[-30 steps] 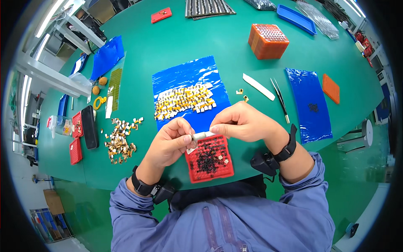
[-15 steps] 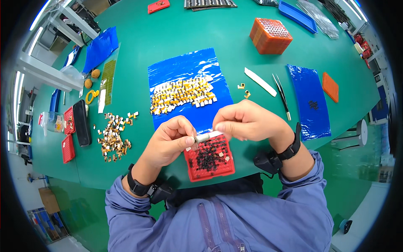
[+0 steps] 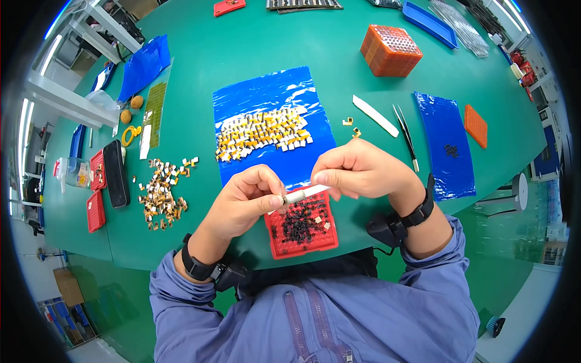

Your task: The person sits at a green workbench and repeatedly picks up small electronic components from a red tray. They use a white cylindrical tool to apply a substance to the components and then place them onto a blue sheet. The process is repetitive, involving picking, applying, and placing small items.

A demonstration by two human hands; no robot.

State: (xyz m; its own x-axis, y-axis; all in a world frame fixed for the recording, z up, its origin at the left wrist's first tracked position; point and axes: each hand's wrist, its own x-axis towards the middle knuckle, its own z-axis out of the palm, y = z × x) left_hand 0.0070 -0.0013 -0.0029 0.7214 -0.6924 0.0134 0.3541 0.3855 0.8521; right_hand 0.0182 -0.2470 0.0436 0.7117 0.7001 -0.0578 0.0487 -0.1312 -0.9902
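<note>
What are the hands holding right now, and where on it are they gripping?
A thin white strip, held over the red tray. The left hand pinches its left end, the right hand its right end, both with fingertips.

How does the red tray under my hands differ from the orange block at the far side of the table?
The red tray is flat and shallow, holding small dark parts; the orange block stands tall, its gridded top showing no dark parts. The red tray lies at the near edge, partly under the left hand and right hand; the orange block sits alone, untouched. Both are squarish and gridded.
</note>
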